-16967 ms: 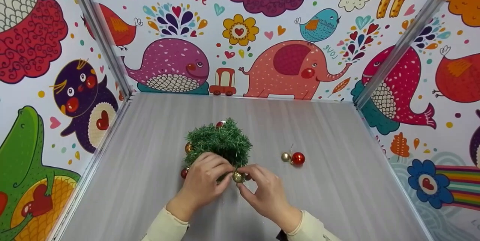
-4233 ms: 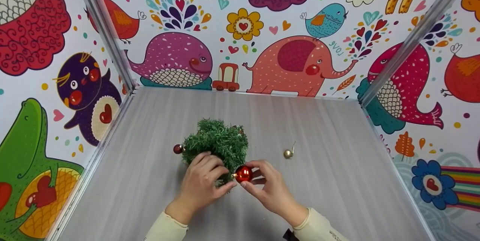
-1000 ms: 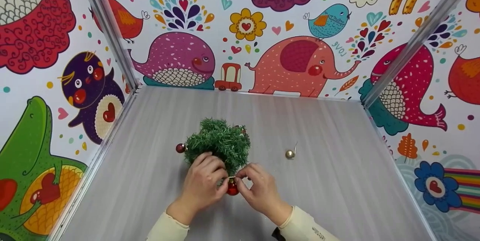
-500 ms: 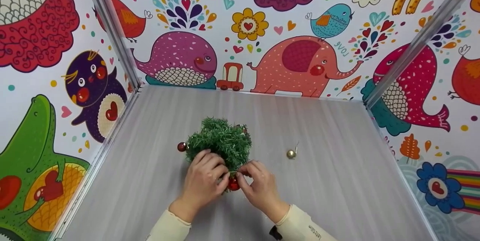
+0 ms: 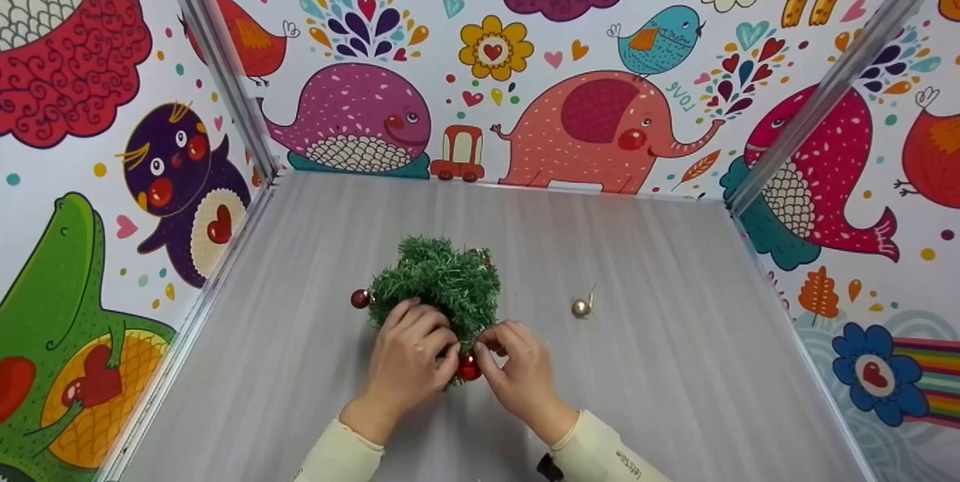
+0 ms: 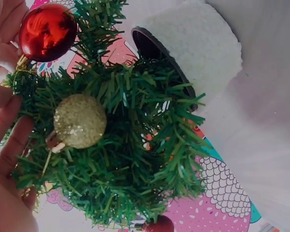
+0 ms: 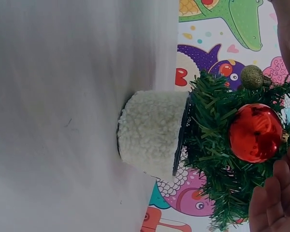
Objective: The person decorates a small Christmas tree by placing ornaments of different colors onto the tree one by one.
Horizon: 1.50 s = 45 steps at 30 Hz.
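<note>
A small artificial Christmas tree (image 5: 439, 283) stands upright in a fluffy white pot (image 7: 152, 133). A shiny red bauble (image 5: 469, 366) hangs at its near side, between my two hands. My left hand (image 5: 409, 350) reaches in at the branches, thumb and index fingertip pinching the bauble's gold cord (image 6: 23, 65). From the other side, my right hand (image 5: 519, 366) pinches the cord with thumb and index finger just above the bauble. A glittery gold bauble (image 6: 80, 121) hangs beside the red one, and a dark red bauble (image 5: 361, 298) sticks out at the tree's left.
One loose gold bauble (image 5: 580, 308) with its cord lies on the grey table (image 5: 660, 377), right of the tree. Panels printed with cartoon animals (image 5: 577, 129) enclose the back and both sides, with metal posts (image 5: 217, 54) at the corners.
Earlier the red bauble lay on the table, then my right hand brought it to the tree. Over the last second it rose slightly; the cord stretched between my fingertips has shortened from view.
</note>
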Each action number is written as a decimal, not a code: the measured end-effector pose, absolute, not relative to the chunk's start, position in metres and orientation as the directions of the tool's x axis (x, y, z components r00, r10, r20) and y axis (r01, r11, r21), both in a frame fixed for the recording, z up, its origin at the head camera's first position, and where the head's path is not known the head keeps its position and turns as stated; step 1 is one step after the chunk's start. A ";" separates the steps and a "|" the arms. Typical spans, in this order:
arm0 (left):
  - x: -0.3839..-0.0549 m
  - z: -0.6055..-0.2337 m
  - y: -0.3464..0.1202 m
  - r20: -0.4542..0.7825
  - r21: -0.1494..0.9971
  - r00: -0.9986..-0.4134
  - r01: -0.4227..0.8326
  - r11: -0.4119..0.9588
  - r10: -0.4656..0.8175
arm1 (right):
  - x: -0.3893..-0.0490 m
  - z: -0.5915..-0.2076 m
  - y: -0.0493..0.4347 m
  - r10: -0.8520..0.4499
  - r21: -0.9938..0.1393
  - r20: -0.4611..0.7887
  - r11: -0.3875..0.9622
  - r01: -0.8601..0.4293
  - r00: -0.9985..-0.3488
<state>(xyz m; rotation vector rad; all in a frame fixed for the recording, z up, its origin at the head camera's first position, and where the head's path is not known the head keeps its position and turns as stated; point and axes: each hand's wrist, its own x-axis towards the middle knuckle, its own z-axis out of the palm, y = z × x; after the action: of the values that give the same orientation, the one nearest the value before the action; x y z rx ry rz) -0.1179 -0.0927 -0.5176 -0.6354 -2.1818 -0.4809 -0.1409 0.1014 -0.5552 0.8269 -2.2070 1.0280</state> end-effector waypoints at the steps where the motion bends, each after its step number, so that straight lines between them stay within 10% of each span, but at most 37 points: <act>1: -0.118 -0.518 -0.093 0.782 0.128 -0.556 0.585 0.801 0.281 | -0.141 -0.555 0.101 -0.291 -0.463 0.699 0.511 -0.724 -0.653; 45: -0.119 -0.518 -0.094 0.764 0.075 -0.561 0.570 0.818 0.320 | -0.142 -0.560 0.100 -0.343 -0.494 0.652 0.484 -0.722 -0.676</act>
<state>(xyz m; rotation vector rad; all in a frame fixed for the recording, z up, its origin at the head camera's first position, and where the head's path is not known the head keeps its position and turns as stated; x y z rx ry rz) -0.1187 -0.0935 -0.5184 -0.6500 -2.2060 -0.4032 -0.1417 0.0996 -0.5597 0.8805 -2.2618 1.0744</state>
